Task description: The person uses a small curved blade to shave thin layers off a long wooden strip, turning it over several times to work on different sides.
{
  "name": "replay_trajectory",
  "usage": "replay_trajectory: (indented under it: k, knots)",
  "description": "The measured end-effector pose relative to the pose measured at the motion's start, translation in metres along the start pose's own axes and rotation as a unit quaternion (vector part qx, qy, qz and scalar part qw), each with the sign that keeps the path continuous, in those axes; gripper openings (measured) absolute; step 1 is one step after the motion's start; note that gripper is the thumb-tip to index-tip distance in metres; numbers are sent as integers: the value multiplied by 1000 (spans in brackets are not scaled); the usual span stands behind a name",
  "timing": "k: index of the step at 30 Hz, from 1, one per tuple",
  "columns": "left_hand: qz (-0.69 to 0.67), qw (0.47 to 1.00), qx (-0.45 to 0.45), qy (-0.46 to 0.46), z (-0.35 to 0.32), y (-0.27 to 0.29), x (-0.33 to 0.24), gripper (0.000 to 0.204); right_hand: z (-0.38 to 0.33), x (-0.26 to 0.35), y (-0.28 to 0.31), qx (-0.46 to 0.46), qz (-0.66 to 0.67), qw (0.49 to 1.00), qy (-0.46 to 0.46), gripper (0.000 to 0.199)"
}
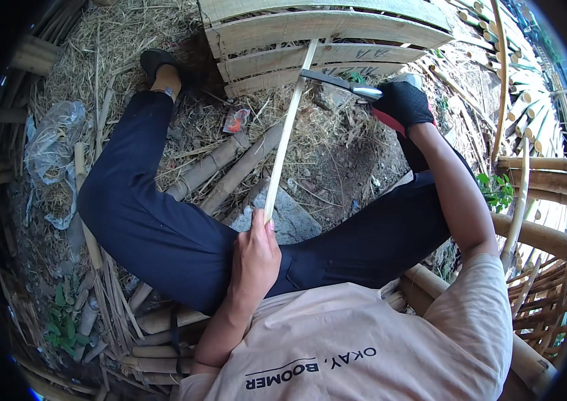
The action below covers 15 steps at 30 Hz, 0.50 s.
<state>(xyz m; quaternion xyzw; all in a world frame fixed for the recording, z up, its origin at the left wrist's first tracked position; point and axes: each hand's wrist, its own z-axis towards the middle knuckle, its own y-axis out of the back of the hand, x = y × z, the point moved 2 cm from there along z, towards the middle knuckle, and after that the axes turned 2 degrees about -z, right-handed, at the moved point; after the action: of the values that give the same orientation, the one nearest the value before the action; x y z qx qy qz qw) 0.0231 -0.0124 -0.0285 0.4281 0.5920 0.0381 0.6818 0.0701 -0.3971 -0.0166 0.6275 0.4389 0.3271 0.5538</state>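
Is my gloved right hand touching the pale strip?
Apart: the head view shows the tool spanning the gap between the right hand and the pale strip.

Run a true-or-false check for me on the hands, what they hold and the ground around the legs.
1. The left hand grips the near end of the pale strip. True.
2. The right hand is bare. False: it wears a black and red glove.
3. The knife is held in the right hand. True.
4. The clear plastic bag lies to the left of the left leg. True.
5. The grey stone block lies beside the plastic bag. False: it lies between the thighs, partly beneath the strip in this view.
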Motion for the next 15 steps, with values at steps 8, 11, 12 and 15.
replay_trajectory:
  k: [8,11,12,15]
  knots:
    - [-2,1000,1,-7,2,-1,4,8,-49,81,3,101,81,978,165,25]
    - [4,1000,-8,-10,1,-1,3,8,-60,97,10,146,70,968,193,23]
    - [8,1000,-12,-12,2,-2,2,8,-60,95,4,151,71,966,195,24]
    - [26,1000,2,2,2,-4,3,9,-57,94,-1,169,60,969,171,25]
